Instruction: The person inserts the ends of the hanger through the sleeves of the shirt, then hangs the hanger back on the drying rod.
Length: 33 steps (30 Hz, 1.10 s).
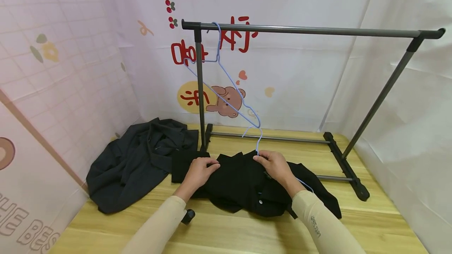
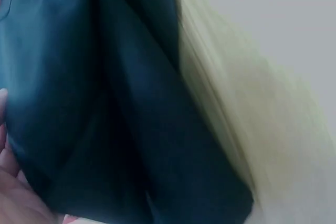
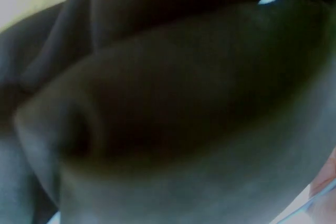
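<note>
Left hand (image 1: 201, 171) and right hand (image 1: 277, 166) pinch the black garment (image 1: 234, 181), a blue hanger (image 1: 260, 138) partly inside it.

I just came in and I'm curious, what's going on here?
A person is handling a black garment on the wooden table. The left hand pinches its cloth, and the right hand holds it beside the hook of a blue hanger, which sticks up from the garment. The garment is not on the rack; only another blue hanger hangs there, bare. A dark grey garment lies crumpled on the person's left.
</note>
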{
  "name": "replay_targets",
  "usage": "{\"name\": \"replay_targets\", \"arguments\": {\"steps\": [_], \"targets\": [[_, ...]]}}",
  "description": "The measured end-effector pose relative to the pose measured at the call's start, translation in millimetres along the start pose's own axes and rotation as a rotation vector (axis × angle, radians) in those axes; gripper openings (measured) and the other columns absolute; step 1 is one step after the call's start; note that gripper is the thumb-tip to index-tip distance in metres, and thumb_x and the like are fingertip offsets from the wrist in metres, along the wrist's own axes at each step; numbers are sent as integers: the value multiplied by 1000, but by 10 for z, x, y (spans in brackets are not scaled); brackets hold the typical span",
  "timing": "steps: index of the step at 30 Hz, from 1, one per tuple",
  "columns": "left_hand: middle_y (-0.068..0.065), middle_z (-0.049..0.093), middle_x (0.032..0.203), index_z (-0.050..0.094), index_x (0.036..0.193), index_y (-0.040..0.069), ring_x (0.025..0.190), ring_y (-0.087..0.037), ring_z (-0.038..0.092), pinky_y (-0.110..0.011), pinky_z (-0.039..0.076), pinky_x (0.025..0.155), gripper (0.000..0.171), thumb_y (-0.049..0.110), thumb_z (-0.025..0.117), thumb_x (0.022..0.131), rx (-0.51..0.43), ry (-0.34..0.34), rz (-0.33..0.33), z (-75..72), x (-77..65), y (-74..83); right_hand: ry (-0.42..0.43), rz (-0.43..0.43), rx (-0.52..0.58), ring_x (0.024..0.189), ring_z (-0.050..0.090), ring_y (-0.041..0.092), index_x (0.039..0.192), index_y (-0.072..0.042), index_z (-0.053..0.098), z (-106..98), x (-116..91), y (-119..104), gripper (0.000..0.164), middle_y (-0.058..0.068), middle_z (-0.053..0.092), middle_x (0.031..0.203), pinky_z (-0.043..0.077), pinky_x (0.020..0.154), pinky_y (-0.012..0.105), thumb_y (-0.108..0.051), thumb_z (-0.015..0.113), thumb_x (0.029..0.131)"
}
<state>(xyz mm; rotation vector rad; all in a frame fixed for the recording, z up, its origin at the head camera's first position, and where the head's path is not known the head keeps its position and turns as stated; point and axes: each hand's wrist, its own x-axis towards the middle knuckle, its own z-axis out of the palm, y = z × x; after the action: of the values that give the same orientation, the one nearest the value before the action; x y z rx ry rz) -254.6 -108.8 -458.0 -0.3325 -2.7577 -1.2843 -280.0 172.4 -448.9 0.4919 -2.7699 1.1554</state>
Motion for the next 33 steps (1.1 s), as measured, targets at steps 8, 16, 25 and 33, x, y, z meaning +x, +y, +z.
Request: {"name": "replay_targets", "arguments": {"steps": [8,16,25,33], "targets": [[-3,72,112,77,108,12,111,-28,63,-47,49,94,18,22,68,95,0,-5,-34,-135,-50,-123,1,-6,4,65,47,17,88,-16,66,-74,-18,19,22,-3,50,69,37,64,33,-32,59,101],[-8,70,116,74,114,6,113,-30,62,-48,49,94,25,20,69,94,-25,21,-73,-201,-106,-250,23,34,36,68,46,20,91,-12,65,-148,-31,72,21,0,49,70,36,66,35,-30,60,101],[-12,70,115,72,116,1,105,-30,65,-46,52,89,29,18,71,93,-1,24,-106,-291,-173,-295,59,91,29,73,52,21,99,-11,68,-212,-43,109,20,2,59,79,41,69,36,-28,59,102],[-6,71,97,73,108,1,84,-20,63,-39,52,75,20,14,70,93,2,9,-162,-342,-232,-358,192,122,-20,83,61,23,111,-10,72,-299,-74,133,26,3,69,90,48,78,43,-31,59,102]]}}
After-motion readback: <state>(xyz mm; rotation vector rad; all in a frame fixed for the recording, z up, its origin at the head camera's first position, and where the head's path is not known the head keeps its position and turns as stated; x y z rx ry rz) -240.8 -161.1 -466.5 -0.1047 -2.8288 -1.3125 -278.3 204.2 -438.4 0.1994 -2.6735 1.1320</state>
